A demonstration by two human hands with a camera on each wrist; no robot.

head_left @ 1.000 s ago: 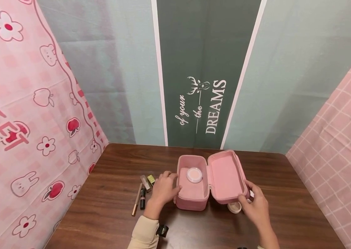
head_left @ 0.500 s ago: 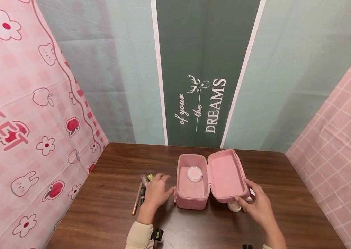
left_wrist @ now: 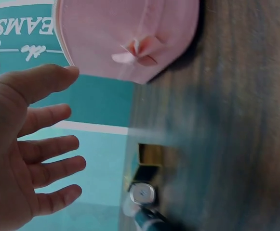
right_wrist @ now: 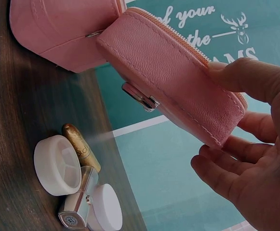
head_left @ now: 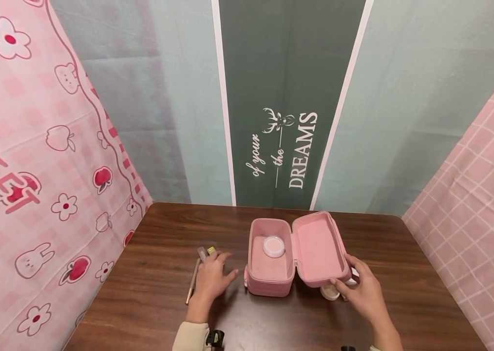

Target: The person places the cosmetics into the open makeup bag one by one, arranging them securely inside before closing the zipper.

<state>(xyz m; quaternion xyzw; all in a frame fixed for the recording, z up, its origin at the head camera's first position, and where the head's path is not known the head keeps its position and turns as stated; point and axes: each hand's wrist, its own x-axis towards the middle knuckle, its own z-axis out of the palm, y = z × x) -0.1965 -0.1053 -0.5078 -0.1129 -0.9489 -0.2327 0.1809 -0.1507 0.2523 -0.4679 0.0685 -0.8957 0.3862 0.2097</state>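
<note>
A pink makeup case [head_left: 270, 288] stands unzipped on the table, with a round compact [head_left: 274, 246] on its floor. My right hand [head_left: 364, 291] grips the raised lid [head_left: 320, 251] by its outer edge; in the right wrist view the thumb lies on one side and fingers on the other. My left hand [head_left: 212, 280] hovers left of the case with fingers spread, holding nothing. Close by it are a clear-capped tube [head_left: 202, 253], a yellow-green lipstick-like block [head_left: 211, 250] and a slim gold-ended pencil [head_left: 192, 285]. A dark tube [left_wrist: 152, 222] shows in the left wrist view.
Below the lid sit a white open-topped jar [right_wrist: 58, 166], a gold tube [right_wrist: 82, 148], a clear rectangular bottle [right_wrist: 76, 207] and a white round piece [right_wrist: 107, 208]. Printed cloths hang behind the wooden table [head_left: 172, 224] and at both sides.
My left hand has let go of the case's left wall and moved left over the small cosmetics. The right hand keeps its grip on the lid, which stays almost still.
</note>
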